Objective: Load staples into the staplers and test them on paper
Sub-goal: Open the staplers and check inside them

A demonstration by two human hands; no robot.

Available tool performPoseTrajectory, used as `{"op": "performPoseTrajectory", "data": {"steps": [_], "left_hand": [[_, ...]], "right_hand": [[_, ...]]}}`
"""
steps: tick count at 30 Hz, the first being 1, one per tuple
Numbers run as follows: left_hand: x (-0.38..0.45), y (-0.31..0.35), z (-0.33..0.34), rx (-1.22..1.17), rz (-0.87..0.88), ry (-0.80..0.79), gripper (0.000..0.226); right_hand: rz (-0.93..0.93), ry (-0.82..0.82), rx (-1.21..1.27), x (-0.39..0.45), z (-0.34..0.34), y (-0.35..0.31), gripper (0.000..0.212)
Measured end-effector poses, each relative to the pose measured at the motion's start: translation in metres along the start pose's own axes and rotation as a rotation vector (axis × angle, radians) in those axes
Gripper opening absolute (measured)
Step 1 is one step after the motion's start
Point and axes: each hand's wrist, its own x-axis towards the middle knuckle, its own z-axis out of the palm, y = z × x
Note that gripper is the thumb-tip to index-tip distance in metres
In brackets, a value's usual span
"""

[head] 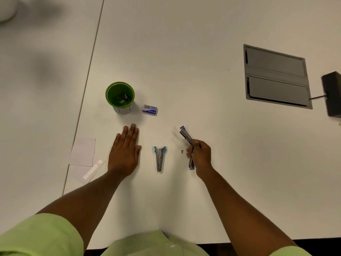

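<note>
- The right hand (200, 156) was seen right of the frame's centre, its fingers curled round the purple stapler (188, 145), which was held swung open: the metal magazine and purple tip pointed toward the upper left, while the other purple end showed below the hand.
- A small strip of staples (182, 151) was seen lying on the white table (184, 61), just left of the right hand's fingertips and apart from them.
- The blue stapler (160, 158) was found lying on the table at the frame's lower centre, between the two hands and touched by neither; it was opened in a narrow V, its two blue tips pointed toward the top of the frame.
- The left hand (125, 154) was laid flat on the table left of the blue stapler, palm down, fingers straight and close together; nothing was held in it.
- The box of staples (149, 109), blue and white, was placed above the left hand, just right of the green cup (120, 97).
- Small dark and pale items could be seen in the cup's bottom, but what they were could not be told.
- Sheets of white paper (83, 154) were lying at the left, overlapping, across the seam between two tabletops.
- A grey hatch (276, 76) was set in the table at the upper right, with a dark box (333, 93) at the right edge.
</note>
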Motion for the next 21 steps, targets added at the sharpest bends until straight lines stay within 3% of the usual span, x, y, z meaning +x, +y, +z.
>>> {"op": "performPoseTrajectory", "data": {"steps": [4, 11, 16, 21], "left_hand": [[0.000, 0.003, -0.005, 0.005, -0.010, -0.036, 0.064], [0.003, 0.037, -0.024, -0.100, -0.056, -0.008, 0.065], [0.004, 0.079, -0.028, -0.477, -0.074, 0.065, 0.041], [0.002, 0.116, -0.037, -0.861, -0.284, 0.062, 0.023]], "right_hand": [[0.186, -0.097, 0.266, -0.010, -0.004, -0.013, 0.022], [0.357, -0.302, 0.312, -0.028, -0.008, -0.015, 0.025], [0.363, -0.446, 0.302, -0.045, -0.007, -0.010, 0.022], [0.284, -0.504, 0.261, -0.058, -0.005, -0.003, 0.027]]}}
